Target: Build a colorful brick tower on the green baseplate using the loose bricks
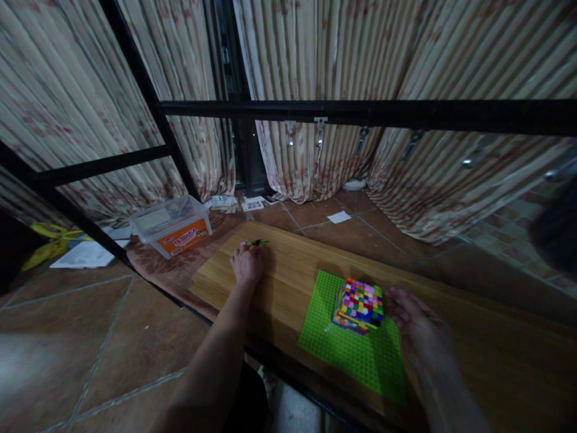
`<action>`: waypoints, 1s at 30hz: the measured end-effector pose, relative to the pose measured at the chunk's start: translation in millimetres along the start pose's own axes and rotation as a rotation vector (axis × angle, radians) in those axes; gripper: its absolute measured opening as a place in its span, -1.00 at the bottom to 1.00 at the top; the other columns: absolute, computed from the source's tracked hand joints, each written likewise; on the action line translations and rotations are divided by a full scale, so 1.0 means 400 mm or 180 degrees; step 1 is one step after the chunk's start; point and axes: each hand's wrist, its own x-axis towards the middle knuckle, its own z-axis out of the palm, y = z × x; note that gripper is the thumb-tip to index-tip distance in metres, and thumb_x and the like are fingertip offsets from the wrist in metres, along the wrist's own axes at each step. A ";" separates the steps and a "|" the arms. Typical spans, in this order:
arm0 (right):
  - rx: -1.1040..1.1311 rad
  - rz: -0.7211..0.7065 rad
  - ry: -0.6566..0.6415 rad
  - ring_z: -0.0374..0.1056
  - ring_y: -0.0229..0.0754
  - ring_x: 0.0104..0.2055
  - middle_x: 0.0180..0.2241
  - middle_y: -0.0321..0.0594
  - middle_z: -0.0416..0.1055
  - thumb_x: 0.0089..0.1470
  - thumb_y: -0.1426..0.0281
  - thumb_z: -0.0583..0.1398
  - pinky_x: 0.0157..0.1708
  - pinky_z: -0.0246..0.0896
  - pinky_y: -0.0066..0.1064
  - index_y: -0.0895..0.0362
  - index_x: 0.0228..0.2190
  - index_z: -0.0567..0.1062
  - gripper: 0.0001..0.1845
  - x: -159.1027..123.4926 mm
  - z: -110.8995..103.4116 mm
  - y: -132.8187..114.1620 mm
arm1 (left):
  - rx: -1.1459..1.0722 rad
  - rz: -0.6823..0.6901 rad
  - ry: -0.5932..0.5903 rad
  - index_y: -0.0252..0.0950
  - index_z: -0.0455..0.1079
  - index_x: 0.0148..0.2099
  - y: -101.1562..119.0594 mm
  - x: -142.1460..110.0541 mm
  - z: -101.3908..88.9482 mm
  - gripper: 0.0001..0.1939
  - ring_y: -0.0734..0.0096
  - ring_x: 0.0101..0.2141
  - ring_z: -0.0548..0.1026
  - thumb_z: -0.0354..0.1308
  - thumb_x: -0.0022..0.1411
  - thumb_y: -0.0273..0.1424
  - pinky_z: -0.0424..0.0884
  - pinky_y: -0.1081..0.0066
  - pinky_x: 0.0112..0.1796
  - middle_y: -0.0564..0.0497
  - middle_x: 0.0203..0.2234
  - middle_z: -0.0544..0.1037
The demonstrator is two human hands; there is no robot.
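Observation:
A block of many-coloured toy bricks stands on a green baseplate on the wooden board. Close to the block's right side is my right hand, its fingers loosely apart and slightly blurred, with nothing visible in them. My left hand rests at the board's left end, back up and fingers curled down. Whatever lies under those fingertips is hidden. Just beyond them is a short row of small green, pink and dark toy bricks.
A clear plastic box with an orange label stands left of the wooden board. White paper lies on the tiled floor behind. A black metal frame crosses in front of long curtains.

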 end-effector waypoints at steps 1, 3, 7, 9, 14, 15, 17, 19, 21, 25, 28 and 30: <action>0.0008 -0.0022 0.0001 0.42 -0.33 -0.38 -0.41 -0.29 0.55 -0.24 0.30 0.39 -0.43 0.34 -0.57 0.11 -0.46 0.59 -0.79 -0.002 0.002 -0.002 | -0.0009 0.0014 -0.0010 -0.18 0.51 -0.10 0.003 -0.001 -0.005 -0.70 0.02 -0.04 0.36 -0.01 0.24 -0.31 0.27 0.08 -0.08 -0.18 -0.04 0.45; 0.0048 -0.0056 -0.0007 0.42 -0.33 -0.38 -0.42 -0.28 0.55 -0.23 0.31 0.38 -0.43 0.32 -0.56 0.11 -0.47 0.59 -0.81 -0.008 0.007 -0.007 | -0.0071 0.0052 -0.0033 -0.22 0.52 -0.14 0.014 -0.003 -0.020 -0.71 -0.01 -0.04 0.37 0.00 0.24 -0.33 0.27 0.07 -0.08 -0.22 -0.05 0.45; 0.0171 -0.0037 0.0021 0.41 -0.33 -0.40 -0.44 -0.27 0.55 -0.30 0.28 0.41 -0.44 0.29 -0.56 0.12 -0.50 0.59 -0.76 -0.018 0.022 -0.023 | -0.0470 0.0326 -0.0189 -0.27 0.50 -0.13 0.069 -0.023 -0.053 -0.70 0.13 -0.15 0.48 -0.03 0.27 -0.31 0.36 0.22 -0.15 -0.20 -0.17 0.53; 0.0217 -0.0066 0.0039 0.39 -0.35 -0.43 -0.46 -0.27 0.55 -0.35 0.27 0.43 -0.46 0.27 -0.56 0.12 -0.51 0.59 -0.73 -0.021 0.029 -0.030 | -0.0888 0.0663 -0.0407 -0.22 0.46 -0.08 0.113 -0.056 -0.062 -0.71 0.33 -0.27 0.53 -0.04 0.29 -0.29 0.40 0.38 -0.23 -0.06 -0.27 0.57; 0.0187 -0.0111 0.0040 0.35 -0.36 -0.49 -0.49 -0.26 0.54 -0.39 0.22 0.43 -0.50 0.23 -0.55 0.13 -0.53 0.59 -0.69 -0.029 0.039 -0.039 | -0.2983 0.1434 -0.1185 -0.25 0.44 -0.07 0.232 -0.172 -0.064 -0.72 0.35 -0.23 0.54 0.03 0.27 -0.27 0.44 0.36 -0.17 -0.04 -0.23 0.58; 0.0175 -0.0111 0.0041 0.35 -0.35 -0.50 -0.50 -0.26 0.54 -0.38 0.22 0.43 -0.50 0.24 -0.54 0.13 -0.53 0.58 -0.69 -0.031 0.040 -0.041 | -0.3070 0.1503 -0.1284 -0.25 0.44 -0.06 0.252 -0.188 -0.065 -0.73 0.34 -0.20 0.54 0.04 0.27 -0.28 0.43 0.35 -0.15 -0.05 -0.21 0.58; 0.0153 -0.0135 0.0017 0.35 -0.34 -0.50 -0.49 -0.25 0.54 -0.37 0.22 0.43 -0.49 0.24 -0.52 0.14 -0.52 0.58 -0.68 -0.036 0.043 -0.044 | -0.3106 0.1654 -0.1390 -0.26 0.43 -0.06 0.284 -0.207 -0.075 -0.73 0.34 -0.16 0.52 0.03 0.28 -0.29 0.42 0.35 -0.11 -0.06 -0.18 0.57; 0.0115 -0.0183 -0.0037 0.35 -0.34 -0.49 -0.49 -0.25 0.54 -0.35 0.21 0.42 -0.47 0.24 -0.51 0.15 -0.51 0.58 -0.68 -0.039 0.045 -0.046 | -0.3022 0.1816 -0.1371 -0.27 0.43 -0.08 0.307 -0.212 -0.089 -0.75 0.34 -0.14 0.50 0.01 0.30 -0.31 0.40 0.35 -0.08 -0.07 -0.17 0.55; 0.0062 -0.0233 -0.0080 0.35 -0.33 -0.48 -0.48 -0.24 0.54 -0.33 0.19 0.41 -0.46 0.24 -0.49 0.15 -0.50 0.58 -0.67 -0.041 0.046 -0.047 | -0.2847 0.1992 -0.1309 -0.27 0.43 -0.10 0.322 -0.212 -0.105 -0.76 0.35 -0.14 0.50 -0.01 0.31 -0.32 0.39 0.34 -0.06 -0.07 -0.17 0.55; -0.0031 -0.0279 -0.0095 0.35 -0.31 -0.47 -0.47 -0.22 0.54 -0.29 0.18 0.39 -0.43 0.23 -0.45 0.16 -0.50 0.58 -0.67 -0.037 0.047 -0.039 | -0.2578 0.2234 -0.1188 -0.24 0.44 -0.10 0.333 -0.211 -0.123 -0.77 0.36 -0.14 0.50 -0.02 0.31 -0.38 0.39 0.34 -0.07 -0.05 -0.18 0.55; -0.0177 -0.0429 -0.0147 0.36 -0.28 -0.45 -0.46 -0.23 0.54 -0.20 0.18 0.36 -0.38 0.24 -0.41 0.15 -0.48 0.58 -0.71 -0.035 0.047 -0.031 | -0.2537 0.2319 -0.1116 -0.24 0.45 -0.08 0.334 -0.211 -0.126 -0.76 0.38 -0.15 0.50 -0.01 0.30 -0.41 0.40 0.36 -0.07 -0.04 -0.18 0.55; -0.0405 -0.0791 -0.0216 0.39 -0.24 -0.39 -0.43 -0.23 0.54 -0.10 0.20 0.31 -0.31 0.25 -0.36 0.13 -0.44 0.59 -0.75 -0.041 0.050 -0.035 | -0.2478 0.2370 -0.1075 -0.25 0.44 -0.06 0.335 -0.211 -0.127 -0.75 0.39 -0.16 0.50 -0.02 0.30 -0.44 0.40 0.37 -0.08 -0.04 -0.20 0.55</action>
